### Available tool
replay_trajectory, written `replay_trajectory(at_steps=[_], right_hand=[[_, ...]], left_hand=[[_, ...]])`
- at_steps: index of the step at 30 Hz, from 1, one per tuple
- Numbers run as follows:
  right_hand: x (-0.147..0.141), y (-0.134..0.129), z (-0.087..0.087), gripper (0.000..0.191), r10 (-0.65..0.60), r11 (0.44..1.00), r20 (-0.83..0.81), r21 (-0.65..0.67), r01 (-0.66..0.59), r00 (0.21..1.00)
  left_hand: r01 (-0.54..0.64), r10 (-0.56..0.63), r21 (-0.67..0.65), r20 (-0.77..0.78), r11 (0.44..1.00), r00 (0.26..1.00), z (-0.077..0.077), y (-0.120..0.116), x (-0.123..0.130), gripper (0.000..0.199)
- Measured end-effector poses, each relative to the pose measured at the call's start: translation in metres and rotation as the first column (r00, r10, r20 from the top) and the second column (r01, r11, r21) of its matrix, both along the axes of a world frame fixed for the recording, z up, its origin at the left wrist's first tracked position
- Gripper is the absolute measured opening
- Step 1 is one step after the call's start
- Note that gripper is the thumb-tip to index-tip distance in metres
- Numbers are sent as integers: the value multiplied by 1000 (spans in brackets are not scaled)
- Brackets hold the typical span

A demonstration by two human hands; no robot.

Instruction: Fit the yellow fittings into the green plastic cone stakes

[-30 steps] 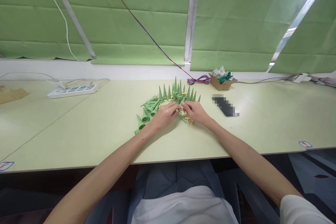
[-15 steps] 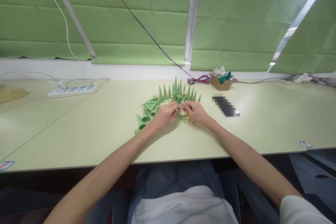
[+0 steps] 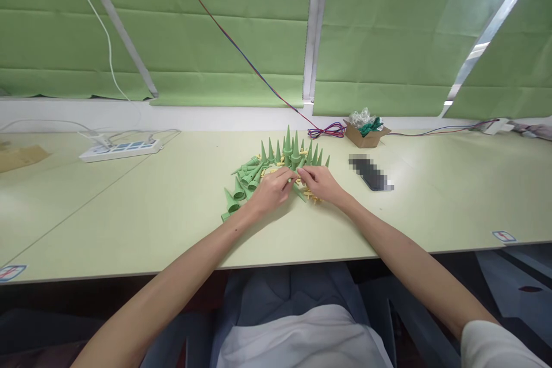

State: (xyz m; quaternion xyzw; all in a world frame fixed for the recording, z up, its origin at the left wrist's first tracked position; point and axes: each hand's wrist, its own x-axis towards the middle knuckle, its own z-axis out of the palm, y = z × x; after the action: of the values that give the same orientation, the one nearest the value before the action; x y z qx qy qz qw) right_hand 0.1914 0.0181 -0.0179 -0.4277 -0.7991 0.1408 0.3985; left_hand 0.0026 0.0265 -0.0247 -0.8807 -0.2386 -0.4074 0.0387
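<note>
My left hand (image 3: 274, 188) is closed, with its fingertips pinched on a small green piece that shows only in part. Close beside it, my right hand (image 3: 319, 181) is closed too, its fingertips nearly meeting the left ones; what they pinch is too small to make out. Behind both hands several green cones (image 3: 288, 144) stand upright. More green cones (image 3: 238, 188) lie tipped over to the left of my left hand. Small yellow pieces (image 3: 314, 198) are scattered under and beside my right hand.
A dark phone-like object (image 3: 374, 176), partly pixelated, lies right of the hands. Behind it sits a small cardboard box (image 3: 364, 139) with plastic and green material. Coiled red and blue wire (image 3: 328, 130) rests at the back. A white power strip (image 3: 121, 150) is at the left.
</note>
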Motion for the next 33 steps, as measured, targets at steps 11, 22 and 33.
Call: replay_trajectory(at_steps=[11, 22, 33], right_hand=[[0, 2, -2, 51, -7, 1000, -9, -11, 7, 1000], [-3, 1, 0, 65, -54, 990, -93, -132, 41, 994], [0, -3, 1, 26, 69, 989, -207, -117, -95, 976]], left_hand=[[2, -1, -37, 46, 999, 999, 0, 0, 1, 14], [16, -15, -16, 61, 1000, 998, 3, -1, 2, 16], [-25, 26, -15, 112, 1000, 993, 6, -1, 3, 13]])
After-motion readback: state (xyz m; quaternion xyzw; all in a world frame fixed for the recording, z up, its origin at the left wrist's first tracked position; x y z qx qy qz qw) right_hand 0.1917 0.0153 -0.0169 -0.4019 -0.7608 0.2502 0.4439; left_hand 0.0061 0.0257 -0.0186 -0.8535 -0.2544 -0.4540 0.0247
